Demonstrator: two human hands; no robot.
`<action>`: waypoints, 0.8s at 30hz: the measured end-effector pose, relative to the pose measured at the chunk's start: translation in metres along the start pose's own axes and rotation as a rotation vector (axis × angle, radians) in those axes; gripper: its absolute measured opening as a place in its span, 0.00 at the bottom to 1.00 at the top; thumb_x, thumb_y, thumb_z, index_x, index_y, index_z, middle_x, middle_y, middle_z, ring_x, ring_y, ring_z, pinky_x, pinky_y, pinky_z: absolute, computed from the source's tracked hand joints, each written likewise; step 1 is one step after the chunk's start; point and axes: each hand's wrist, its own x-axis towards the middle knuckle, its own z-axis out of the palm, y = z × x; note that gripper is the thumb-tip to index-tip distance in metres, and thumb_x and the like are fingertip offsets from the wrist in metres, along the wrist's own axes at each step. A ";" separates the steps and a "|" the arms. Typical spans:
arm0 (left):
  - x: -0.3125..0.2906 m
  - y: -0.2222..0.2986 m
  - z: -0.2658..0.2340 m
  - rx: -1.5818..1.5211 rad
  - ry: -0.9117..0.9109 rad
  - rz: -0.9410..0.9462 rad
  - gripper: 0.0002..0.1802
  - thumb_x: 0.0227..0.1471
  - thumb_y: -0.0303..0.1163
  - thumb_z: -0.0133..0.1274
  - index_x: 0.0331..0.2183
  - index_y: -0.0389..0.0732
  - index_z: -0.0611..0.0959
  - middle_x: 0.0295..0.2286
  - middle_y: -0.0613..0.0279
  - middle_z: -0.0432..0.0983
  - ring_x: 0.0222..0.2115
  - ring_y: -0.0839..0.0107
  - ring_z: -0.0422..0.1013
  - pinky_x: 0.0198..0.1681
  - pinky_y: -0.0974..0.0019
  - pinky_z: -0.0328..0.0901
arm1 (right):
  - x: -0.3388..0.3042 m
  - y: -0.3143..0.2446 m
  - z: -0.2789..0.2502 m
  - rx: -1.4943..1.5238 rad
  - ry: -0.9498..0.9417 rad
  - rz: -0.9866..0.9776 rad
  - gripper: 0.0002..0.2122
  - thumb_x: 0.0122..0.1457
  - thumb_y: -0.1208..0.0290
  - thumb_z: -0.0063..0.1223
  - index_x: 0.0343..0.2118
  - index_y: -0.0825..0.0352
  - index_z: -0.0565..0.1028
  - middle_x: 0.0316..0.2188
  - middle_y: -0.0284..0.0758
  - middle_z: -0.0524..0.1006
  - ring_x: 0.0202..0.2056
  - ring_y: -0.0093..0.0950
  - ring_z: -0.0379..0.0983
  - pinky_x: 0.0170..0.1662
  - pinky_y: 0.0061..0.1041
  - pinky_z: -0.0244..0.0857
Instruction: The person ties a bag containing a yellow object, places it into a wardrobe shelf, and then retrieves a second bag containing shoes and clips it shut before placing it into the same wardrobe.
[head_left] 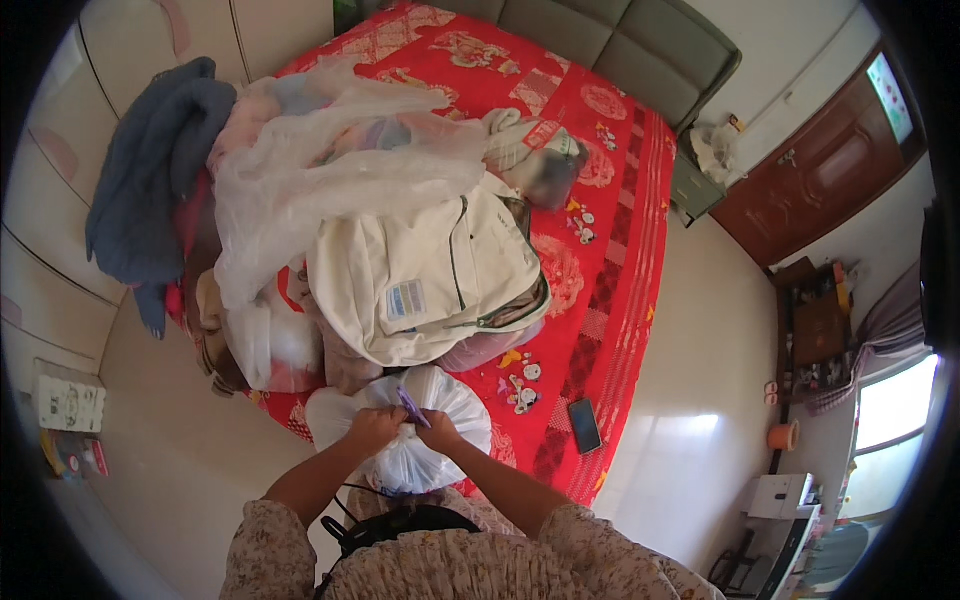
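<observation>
A bulging white plastic bag sits at the near edge of the bed, right in front of me. My left hand is closed at its gathered top. Close beside it, my right hand grips a slim purple object, too small to tell its kind. What the fingers press against underneath is partly hidden. Just beyond the bag lies a cream backpack with dark zips, its side pocket partly unzipped. Both forearms reach in from the lower edge.
The bed has a red patterned cover. A dark phone lies near its right edge. Sheer plastic sheeting, a blue-grey garment and a clear bag surround the backpack. Cabinets stand left; a brown door is far right.
</observation>
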 end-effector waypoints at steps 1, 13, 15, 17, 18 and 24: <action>0.000 -0.001 0.001 -0.014 0.043 0.025 0.07 0.39 0.31 0.49 0.24 0.44 0.68 0.16 0.63 0.69 0.15 0.67 0.69 0.16 0.64 0.64 | 0.002 0.003 -0.001 -0.020 -0.021 0.010 0.13 0.45 0.66 0.49 0.34 0.64 0.73 0.28 0.46 0.74 0.34 0.44 0.70 0.37 0.36 0.64; 0.001 0.002 -0.016 -0.111 0.015 -0.107 0.06 0.37 0.31 0.50 0.21 0.45 0.69 0.17 0.63 0.67 0.19 0.63 0.69 0.21 0.62 0.65 | 0.000 -0.009 0.000 0.071 -0.038 0.026 0.10 0.44 0.66 0.51 0.30 0.64 0.74 0.25 0.43 0.75 0.29 0.39 0.72 0.32 0.35 0.65; 0.000 -0.002 -0.029 -0.123 -0.049 -0.098 0.05 0.36 0.32 0.51 0.21 0.45 0.71 0.18 0.63 0.69 0.20 0.62 0.70 0.23 0.61 0.65 | -0.002 -0.021 -0.004 -0.005 -0.005 0.031 0.09 0.43 0.66 0.51 0.28 0.65 0.73 0.24 0.43 0.75 0.28 0.41 0.72 0.32 0.36 0.65; -0.011 -0.008 -0.029 -0.218 -0.089 -0.049 0.05 0.34 0.33 0.52 0.20 0.47 0.74 0.20 0.64 0.70 0.21 0.63 0.70 0.24 0.59 0.65 | -0.005 -0.029 -0.003 -0.064 0.034 0.061 0.09 0.43 0.67 0.51 0.26 0.65 0.72 0.22 0.43 0.74 0.27 0.42 0.71 0.31 0.37 0.64; -0.019 -0.008 -0.028 -0.240 -0.151 -0.035 0.05 0.34 0.33 0.52 0.21 0.47 0.74 0.20 0.64 0.70 0.22 0.63 0.70 0.24 0.60 0.65 | -0.005 -0.029 -0.003 -0.128 0.049 0.069 0.08 0.43 0.67 0.51 0.26 0.64 0.72 0.21 0.43 0.74 0.27 0.42 0.71 0.30 0.36 0.64; -0.053 -0.017 -0.034 -0.406 -0.349 -0.047 0.10 0.35 0.28 0.51 0.27 0.46 0.74 0.24 0.64 0.71 0.27 0.62 0.69 0.28 0.61 0.64 | -0.012 -0.036 0.006 -0.309 0.142 0.135 0.07 0.45 0.68 0.50 0.27 0.63 0.72 0.20 0.42 0.73 0.26 0.42 0.70 0.29 0.35 0.64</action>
